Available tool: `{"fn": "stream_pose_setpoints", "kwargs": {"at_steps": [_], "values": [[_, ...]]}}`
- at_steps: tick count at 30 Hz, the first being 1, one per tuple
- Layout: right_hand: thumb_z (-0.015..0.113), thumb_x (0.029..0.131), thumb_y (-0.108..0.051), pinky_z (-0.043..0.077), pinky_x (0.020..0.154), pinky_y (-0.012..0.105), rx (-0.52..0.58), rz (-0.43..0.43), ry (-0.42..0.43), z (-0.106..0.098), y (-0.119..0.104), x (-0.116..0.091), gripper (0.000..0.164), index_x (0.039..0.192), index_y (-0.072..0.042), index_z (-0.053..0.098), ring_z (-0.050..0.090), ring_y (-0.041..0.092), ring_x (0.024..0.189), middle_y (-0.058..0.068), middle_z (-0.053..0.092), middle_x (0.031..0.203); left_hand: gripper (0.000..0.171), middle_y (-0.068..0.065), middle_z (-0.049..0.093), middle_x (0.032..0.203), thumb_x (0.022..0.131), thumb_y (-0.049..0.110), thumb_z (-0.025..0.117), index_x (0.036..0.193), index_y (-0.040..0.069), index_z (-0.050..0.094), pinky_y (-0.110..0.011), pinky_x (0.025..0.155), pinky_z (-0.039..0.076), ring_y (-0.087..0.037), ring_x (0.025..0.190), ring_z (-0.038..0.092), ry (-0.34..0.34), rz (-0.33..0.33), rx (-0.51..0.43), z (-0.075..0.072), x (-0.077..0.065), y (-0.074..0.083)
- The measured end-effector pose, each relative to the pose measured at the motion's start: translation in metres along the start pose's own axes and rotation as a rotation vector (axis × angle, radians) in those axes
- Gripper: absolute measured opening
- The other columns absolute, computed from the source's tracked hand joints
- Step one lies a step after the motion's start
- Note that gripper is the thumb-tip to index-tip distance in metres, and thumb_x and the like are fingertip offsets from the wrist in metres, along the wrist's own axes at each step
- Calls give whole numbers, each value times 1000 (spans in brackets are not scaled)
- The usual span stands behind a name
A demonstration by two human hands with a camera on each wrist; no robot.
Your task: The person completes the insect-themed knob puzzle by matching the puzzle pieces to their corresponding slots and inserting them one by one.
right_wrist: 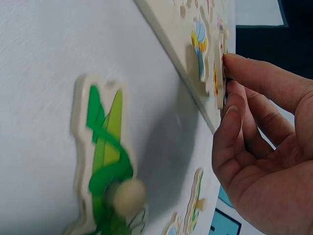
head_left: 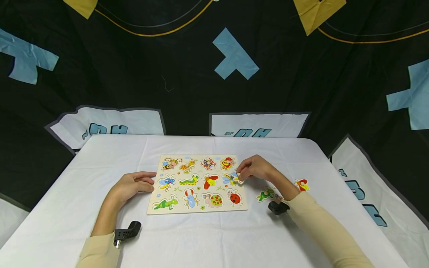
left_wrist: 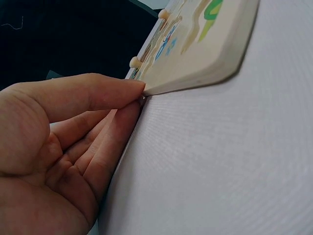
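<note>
Left hand touches board (longest sideways).

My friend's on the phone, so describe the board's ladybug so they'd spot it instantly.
On the white table lies a pale puzzle board. At its near right corner is the ladybug. Unlike the multicoloured snail to its left, it is red with black spots.

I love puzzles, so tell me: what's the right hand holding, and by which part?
A puzzle piece, from its upper side, seemingly by a knob; the grip hides the exact spot.
</note>
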State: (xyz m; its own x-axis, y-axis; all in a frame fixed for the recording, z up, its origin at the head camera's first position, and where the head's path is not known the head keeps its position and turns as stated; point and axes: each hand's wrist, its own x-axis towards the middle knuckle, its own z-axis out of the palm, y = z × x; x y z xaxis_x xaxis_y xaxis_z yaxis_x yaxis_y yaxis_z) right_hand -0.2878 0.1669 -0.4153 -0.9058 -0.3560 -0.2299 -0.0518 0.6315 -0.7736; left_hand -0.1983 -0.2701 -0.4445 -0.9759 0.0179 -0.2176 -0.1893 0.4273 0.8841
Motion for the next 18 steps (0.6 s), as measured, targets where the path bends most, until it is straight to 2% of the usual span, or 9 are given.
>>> {"fn": "stream_pose_setpoints", "kwargs": {"at_steps": [18], "values": [[87,74,-10,48,66,30,34,-36,-18,28,-24,13,17,89,-7,78,56,14,69,-1,70,75,67,-3,73,103,79,12,82,141,2,58,-18,81,47,-6,91,65,1,-5,10,0,-1,1]]}}
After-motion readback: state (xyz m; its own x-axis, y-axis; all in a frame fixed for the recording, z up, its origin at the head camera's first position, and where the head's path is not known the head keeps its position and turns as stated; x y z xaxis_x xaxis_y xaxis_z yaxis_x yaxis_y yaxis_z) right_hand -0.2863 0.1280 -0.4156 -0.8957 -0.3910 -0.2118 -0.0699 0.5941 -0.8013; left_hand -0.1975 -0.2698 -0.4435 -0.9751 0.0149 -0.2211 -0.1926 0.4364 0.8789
